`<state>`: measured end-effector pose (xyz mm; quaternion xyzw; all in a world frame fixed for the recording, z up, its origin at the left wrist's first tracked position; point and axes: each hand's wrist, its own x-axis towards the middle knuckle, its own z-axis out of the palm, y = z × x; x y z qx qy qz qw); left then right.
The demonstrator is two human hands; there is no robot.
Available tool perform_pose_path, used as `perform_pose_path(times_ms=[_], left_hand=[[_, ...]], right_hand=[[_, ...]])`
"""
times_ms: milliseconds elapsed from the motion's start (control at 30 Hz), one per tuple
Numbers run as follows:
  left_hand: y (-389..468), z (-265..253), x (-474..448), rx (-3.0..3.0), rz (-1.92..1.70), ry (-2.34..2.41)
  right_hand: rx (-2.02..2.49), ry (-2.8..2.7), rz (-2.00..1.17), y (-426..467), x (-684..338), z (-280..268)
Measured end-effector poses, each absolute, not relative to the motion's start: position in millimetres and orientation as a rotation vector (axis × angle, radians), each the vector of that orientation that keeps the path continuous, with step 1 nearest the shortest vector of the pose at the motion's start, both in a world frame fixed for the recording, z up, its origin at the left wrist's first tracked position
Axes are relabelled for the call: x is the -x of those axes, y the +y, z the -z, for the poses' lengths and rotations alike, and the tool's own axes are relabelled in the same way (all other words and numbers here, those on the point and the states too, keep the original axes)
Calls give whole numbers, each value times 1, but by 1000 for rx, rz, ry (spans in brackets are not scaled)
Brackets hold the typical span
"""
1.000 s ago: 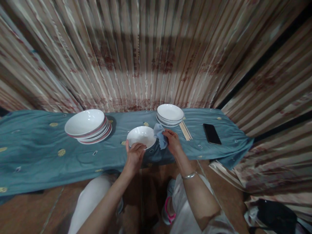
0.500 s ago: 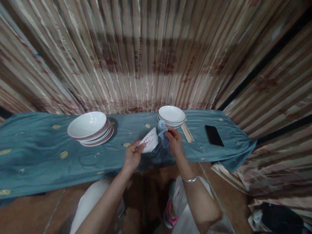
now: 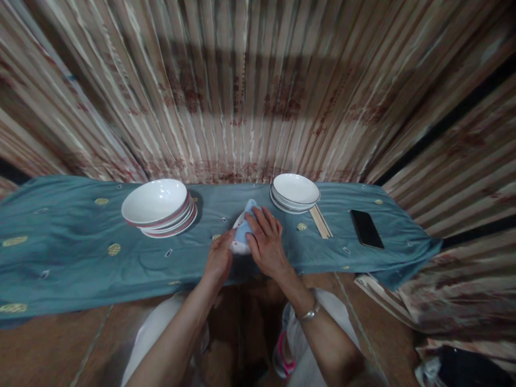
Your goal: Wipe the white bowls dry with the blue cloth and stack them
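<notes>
My left hand [image 3: 220, 253] grips the left side of a small white bowl [image 3: 241, 249] with red marks on its outside, tilted above the table. Pressed against the bowl's outer wall is a light blue cloth [image 3: 242, 231], held under the fingers of my right hand [image 3: 266, 244]. The cloth and the fingers cover most of the bowl. A silver bangle is on my right wrist.
On the blue-green tablecloth [image 3: 141, 269], a stack of red-rimmed bowls and plates [image 3: 157, 201] stands left. Dark-rimmed dishes [image 3: 296, 189], chopsticks [image 3: 321, 222] and a black phone [image 3: 366, 228] are to the right. A pleated curtain [image 3: 226, 107] hangs behind the table.
My right hand has moved left, bringing the cloth from beside the bowl onto its outer wall. My left hand keeps its grip on the bowl. The view has shifted slightly.
</notes>
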<state>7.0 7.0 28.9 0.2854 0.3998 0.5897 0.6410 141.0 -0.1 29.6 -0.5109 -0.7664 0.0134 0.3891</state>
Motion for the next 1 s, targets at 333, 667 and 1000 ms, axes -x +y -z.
perform_pose_path(times_ms=[333,667,1000], left_hand=[[11,-26,-2,-581,-1366,844],[18,-25,9,-503,-1336,847],[21,-25,11,-412,-1397,850]], right_hand=[[1242,-1799,-256,22,-139,-23],[1214,-1393,-659,45,-144,4],[1290,-1203,-858,54,-146,17]])
